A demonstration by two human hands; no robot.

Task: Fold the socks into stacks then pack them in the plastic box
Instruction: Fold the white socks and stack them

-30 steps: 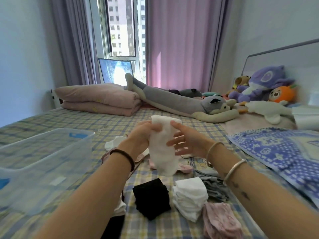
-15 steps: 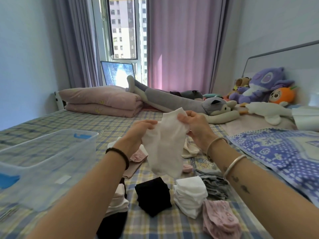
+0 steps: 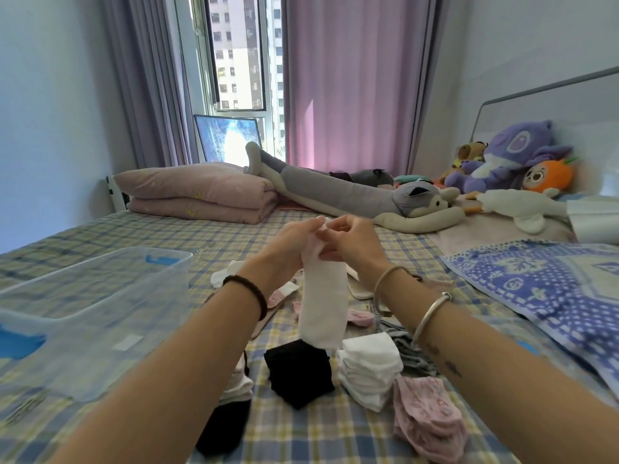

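A white sock hangs lengthwise in the air above the bed. My left hand and my right hand both pinch its top edge, fingers close together. Below it on the checked bedsheet lie folded stacks: a black stack, a white stack, a pink stack and a grey pile. Loose white and pink socks lie behind my hands. The clear plastic box stands at the left, nothing visible inside it.
A mixed white and black stack sits under my left forearm. Folded pink quilts, a long grey plush and other plush toys fill the far side. A blue patterned cloth lies at the right.
The sock was held spread between my two hands; my hands have come together at its top and it now hangs narrow and straight.
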